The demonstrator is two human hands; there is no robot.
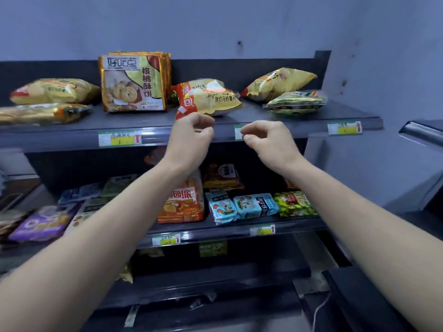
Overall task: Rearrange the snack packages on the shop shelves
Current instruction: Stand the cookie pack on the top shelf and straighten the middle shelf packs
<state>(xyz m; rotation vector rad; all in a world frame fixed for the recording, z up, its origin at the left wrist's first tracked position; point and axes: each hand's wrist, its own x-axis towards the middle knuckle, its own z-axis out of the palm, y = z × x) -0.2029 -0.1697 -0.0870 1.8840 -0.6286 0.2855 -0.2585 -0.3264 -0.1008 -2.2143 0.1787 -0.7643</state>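
A yellow potato chip bag with a red end (211, 98) lies on the top shelf (263, 127), left of centre. My left hand (191, 133) hovers at the shelf's front edge, its knuckles just below the bag's red end. The fingers are curled and nothing shows between them. My right hand (268, 140) hangs beside it in front of the shelf edge, fingers curled to the thumb, holding nothing. An upright walnut biscuit pack (134, 83) stands left of the chip bag. Another yellow chip bag (278, 83) and a green packet (296, 101) lie at the right.
Two more bags (52, 92) lie at the top shelf's left end. The middle shelf (230, 230) holds an orange pack (182, 204), blue packs (242, 207), a green pack (294, 203) and purple ones (40, 224). Price tags (119, 138) line the shelf fronts. A dark counter (422, 130) stands at the right.
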